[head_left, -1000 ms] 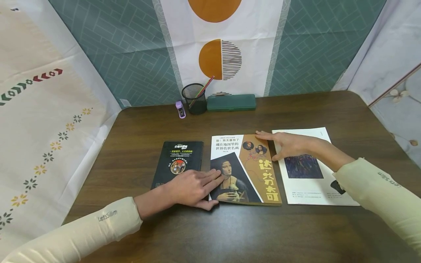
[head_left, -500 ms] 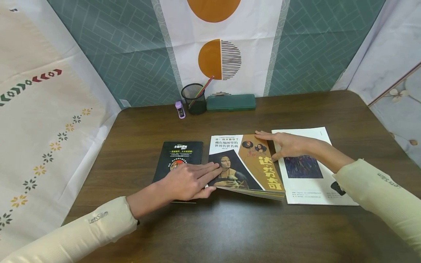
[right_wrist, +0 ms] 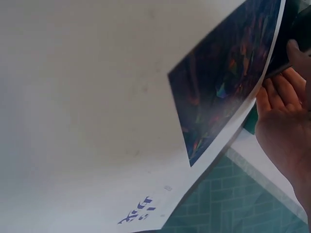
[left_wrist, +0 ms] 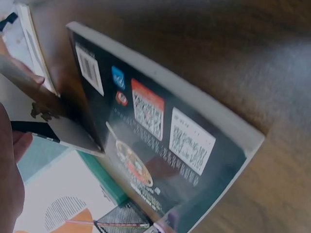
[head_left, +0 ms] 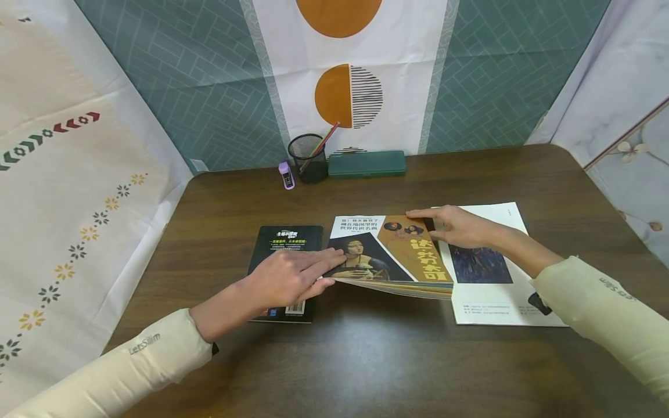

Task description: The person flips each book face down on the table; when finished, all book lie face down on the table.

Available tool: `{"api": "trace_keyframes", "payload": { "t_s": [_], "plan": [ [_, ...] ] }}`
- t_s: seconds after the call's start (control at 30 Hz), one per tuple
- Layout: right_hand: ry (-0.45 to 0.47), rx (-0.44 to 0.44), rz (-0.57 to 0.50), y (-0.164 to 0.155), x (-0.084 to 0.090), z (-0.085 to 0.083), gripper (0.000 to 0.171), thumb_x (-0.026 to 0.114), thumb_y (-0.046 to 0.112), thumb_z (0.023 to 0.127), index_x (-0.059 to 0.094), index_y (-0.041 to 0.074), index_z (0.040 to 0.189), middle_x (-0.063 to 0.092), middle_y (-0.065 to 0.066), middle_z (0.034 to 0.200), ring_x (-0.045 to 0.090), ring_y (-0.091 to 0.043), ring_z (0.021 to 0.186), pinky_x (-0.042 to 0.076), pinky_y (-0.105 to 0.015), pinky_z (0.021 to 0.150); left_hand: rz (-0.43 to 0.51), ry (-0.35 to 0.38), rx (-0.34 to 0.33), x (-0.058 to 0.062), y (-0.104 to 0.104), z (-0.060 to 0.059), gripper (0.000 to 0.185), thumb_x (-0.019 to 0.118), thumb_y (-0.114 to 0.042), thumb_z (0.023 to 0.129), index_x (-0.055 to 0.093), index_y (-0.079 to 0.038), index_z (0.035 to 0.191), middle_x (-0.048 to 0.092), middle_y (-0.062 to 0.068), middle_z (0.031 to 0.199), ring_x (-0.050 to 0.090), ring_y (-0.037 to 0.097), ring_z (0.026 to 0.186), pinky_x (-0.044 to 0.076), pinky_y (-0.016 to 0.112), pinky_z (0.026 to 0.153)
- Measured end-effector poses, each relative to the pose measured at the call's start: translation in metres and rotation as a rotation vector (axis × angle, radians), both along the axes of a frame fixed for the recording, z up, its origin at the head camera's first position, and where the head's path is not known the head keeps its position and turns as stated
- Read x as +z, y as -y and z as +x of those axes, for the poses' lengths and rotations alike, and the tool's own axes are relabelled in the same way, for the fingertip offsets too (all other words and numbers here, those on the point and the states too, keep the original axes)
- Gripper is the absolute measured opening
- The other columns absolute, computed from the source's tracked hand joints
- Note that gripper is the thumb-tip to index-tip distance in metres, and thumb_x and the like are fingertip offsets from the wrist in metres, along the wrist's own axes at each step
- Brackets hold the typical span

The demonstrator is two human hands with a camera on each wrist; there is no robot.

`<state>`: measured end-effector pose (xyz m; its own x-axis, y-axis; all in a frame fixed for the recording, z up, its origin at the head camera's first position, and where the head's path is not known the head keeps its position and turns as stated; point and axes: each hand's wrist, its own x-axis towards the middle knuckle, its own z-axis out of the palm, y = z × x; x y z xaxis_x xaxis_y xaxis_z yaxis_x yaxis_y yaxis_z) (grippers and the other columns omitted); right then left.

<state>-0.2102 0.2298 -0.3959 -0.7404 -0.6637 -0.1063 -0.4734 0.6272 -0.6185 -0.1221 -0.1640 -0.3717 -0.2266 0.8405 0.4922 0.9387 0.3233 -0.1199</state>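
Art book (head_left: 402,255): L hand (head_left: 284,278) pinches lifted left edge; R hand (head_left: 460,227) fingers flat on far corner, relaxed.

Looked like a home study desk: dark wood table (head_left: 366,360) with mesh pen cup (head_left: 308,157), green pencil case (head_left: 367,164), small purple stapler (head_left: 285,175), books, and patterned cloth backdrops (head_left: 345,75) around.

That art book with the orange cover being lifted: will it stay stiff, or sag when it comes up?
Probably sags: the art book is a thin softcover, its near edge already raised and fanning pages where the left hand lifts it. The glossy cover may slip. The right hand steadies its far corner.
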Motion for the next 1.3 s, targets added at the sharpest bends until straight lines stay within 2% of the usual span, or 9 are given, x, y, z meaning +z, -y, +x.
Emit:
{"api": "trace_keyframes", "payload": {
  "t_s": [0.17, 0.47, 0.5, 0.6, 0.7, 0.8, 0.93, 1.03, 1.3],
  "plan": [
    [-0.021, -0.016, -0.037, -0.002, 0.000, -0.001, 0.052, 0.061, -0.008, 0.102, 0.057, 0.003, 0.152, 0.066, -0.024, 0.139, 0.027, -0.008, 0.051, 0.036, -0.031, 0.057, 0.031, 0.026, 0.009, 0.011, 0.003, -0.003, 0.054, 0.037, -0.039, 0.117, 0.070, 0.001, 0.132, 0.076, 0.012, 0.124, 0.079, 0.024, 0.097, 0.064, 0.035, 0.072],
    [-0.041, -0.075, -0.151, -0.005, -0.002, 0.000, 0.041, 0.053, -0.008, 0.106, 0.066, 0.001, 0.143, 0.069, -0.023, 0.135, 0.027, -0.010, 0.048, 0.032, -0.032, 0.050, 0.104, 0.054, 0.005, 0.034, 0.008, -0.009, 0.047, 0.046, -0.036, 0.115, 0.073, 0.001, 0.127, 0.080, 0.010, 0.113, 0.079, 0.021, 0.083, 0.063, 0.034, 0.070],
    [-0.054, -0.080, -0.148, -0.005, -0.002, 0.001, 0.040, 0.053, -0.008, 0.106, 0.066, 0.002, 0.143, 0.069, -0.022, 0.135, 0.039, -0.013, 0.049, 0.040, -0.033, 0.053, 0.106, 0.061, 0.007, 0.037, 0.009, -0.009, 0.046, 0.048, -0.036, 0.115, 0.073, 0.000, 0.127, 0.080, 0.010, 0.111, 0.079, 0.020, 0.082, 0.063, 0.033, 0.069],
    [-0.045, -0.125, -0.137, -0.005, 0.002, 0.002, 0.061, 0.041, -0.025, 0.095, 0.068, 0.004, 0.142, 0.069, -0.020, 0.137, 0.071, -0.034, 0.088, 0.052, -0.045, 0.074, 0.115, 0.064, 0.012, 0.045, 0.011, -0.011, 0.043, 0.051, -0.034, 0.114, 0.074, 0.000, 0.127, 0.081, 0.008, 0.109, 0.079, 0.019, 0.080, 0.062, 0.030, 0.066],
    [-0.049, -0.174, -0.130, -0.005, 0.006, 0.004, 0.077, 0.036, -0.033, 0.082, 0.069, 0.005, 0.140, 0.069, -0.019, 0.137, 0.060, -0.043, 0.131, 0.052, -0.044, 0.079, 0.136, 0.054, 0.020, 0.052, 0.012, -0.012, 0.040, 0.053, -0.033, 0.113, 0.075, -0.001, 0.124, 0.081, 0.008, 0.106, 0.079, 0.019, 0.080, 0.062, 0.029, 0.064],
    [-0.089, -0.224, -0.134, -0.004, 0.008, 0.005, 0.055, 0.050, -0.023, 0.092, 0.073, 0.004, 0.134, 0.073, -0.020, 0.128, 0.067, -0.028, 0.091, 0.042, -0.033, 0.060, 0.165, 0.047, 0.019, 0.057, 0.013, -0.013, 0.038, 0.057, -0.031, 0.112, 0.076, 0.000, 0.122, 0.081, 0.008, 0.105, 0.079, 0.020, 0.082, 0.062, 0.031, 0.065],
    [-0.152, -0.294, -0.142, -0.003, 0.013, 0.008, 0.013, 0.072, 0.001, 0.100, 0.078, -0.001, 0.112, 0.076, -0.019, 0.100, 0.048, -0.018, 0.064, 0.035, -0.027, 0.055, 0.201, 0.073, 0.020, 0.062, 0.014, -0.014, 0.033, 0.064, -0.026, 0.108, 0.077, 0.001, 0.121, 0.081, 0.010, 0.106, 0.080, 0.022, 0.085, 0.062, 0.031, 0.065],
    [-0.161, -0.318, -0.175, -0.003, 0.017, 0.011, 0.007, 0.074, 0.003, 0.099, 0.077, -0.002, 0.102, 0.076, -0.017, 0.093, 0.056, -0.022, 0.074, 0.040, -0.026, 0.061, 0.225, 0.102, 0.037, 0.065, 0.015, -0.014, 0.029, 0.072, -0.021, 0.103, 0.077, 0.002, 0.121, 0.081, 0.011, 0.107, 0.080, 0.023, 0.088, 0.063, 0.033, 0.067],
    [-0.218, -0.341, -0.237, -0.007, 0.026, 0.016, 0.010, 0.075, 0.003, 0.099, 0.080, 0.001, 0.107, 0.079, -0.015, 0.101, 0.075, -0.036, 0.095, 0.048, -0.012, 0.074, 0.331, 0.155, 0.105, 0.073, 0.015, -0.013, 0.034, 0.086, 0.002, 0.086, 0.078, 0.003, 0.120, 0.080, 0.014, 0.110, 0.080, 0.025, 0.093, 0.064, 0.036, 0.069]
  ]
}}
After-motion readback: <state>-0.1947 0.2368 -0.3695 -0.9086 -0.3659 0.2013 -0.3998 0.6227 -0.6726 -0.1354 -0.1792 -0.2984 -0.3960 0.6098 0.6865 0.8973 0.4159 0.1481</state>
